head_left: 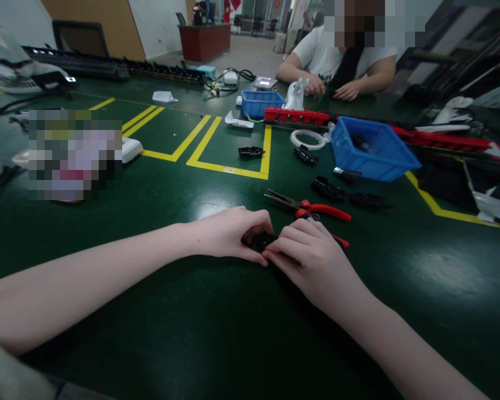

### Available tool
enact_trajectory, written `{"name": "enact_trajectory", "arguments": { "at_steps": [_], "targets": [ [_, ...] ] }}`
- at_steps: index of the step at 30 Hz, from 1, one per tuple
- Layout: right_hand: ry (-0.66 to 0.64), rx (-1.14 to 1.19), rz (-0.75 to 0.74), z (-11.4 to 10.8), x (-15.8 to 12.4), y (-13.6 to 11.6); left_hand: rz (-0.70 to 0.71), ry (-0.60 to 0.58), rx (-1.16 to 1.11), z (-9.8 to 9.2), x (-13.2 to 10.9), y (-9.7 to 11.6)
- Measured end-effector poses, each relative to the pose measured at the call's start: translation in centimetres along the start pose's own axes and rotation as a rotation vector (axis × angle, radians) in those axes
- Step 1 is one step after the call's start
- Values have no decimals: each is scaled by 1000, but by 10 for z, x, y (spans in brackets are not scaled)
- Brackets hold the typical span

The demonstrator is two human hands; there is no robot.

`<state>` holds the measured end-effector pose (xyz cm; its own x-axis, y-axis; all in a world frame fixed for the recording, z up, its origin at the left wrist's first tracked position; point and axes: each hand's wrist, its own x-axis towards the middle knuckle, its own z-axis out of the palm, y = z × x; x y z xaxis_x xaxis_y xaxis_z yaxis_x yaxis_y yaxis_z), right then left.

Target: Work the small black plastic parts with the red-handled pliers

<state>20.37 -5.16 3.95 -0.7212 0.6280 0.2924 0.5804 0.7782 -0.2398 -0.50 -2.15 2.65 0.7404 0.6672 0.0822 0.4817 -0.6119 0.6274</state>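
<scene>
A small black plastic part (258, 240) is held low over the green table, between both hands. My left hand (237, 233) curls round it from the left, thumb below and fingers above. From the right, my right hand (308, 250) pinches the part's near end with its fingertips. Much of the part is hidden by the fingers, so its exact kind does not show. Just beyond my right hand lie needle-nose pliers (327, 210) with red handles, partly covered by that hand.
Several similar black parts (328, 189) lie beyond the pliers, beside a blue bin (375, 150). A roll of white tape (308, 140) and a smaller blue bin (261, 104) stand farther back. Yellow tape (229, 170) marks the table (170, 344). A person (337, 72) sits opposite.
</scene>
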Motion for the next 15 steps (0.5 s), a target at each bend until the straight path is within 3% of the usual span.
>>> {"name": "enact_trajectory", "arguments": {
  "at_steps": [7,15],
  "targets": [
    [84,253,74,-6,-4,4,-15,-4,2,-2,0,3],
    [42,110,-25,0,-3,1,-34,18,-49,0,0,1]
  ]
}}
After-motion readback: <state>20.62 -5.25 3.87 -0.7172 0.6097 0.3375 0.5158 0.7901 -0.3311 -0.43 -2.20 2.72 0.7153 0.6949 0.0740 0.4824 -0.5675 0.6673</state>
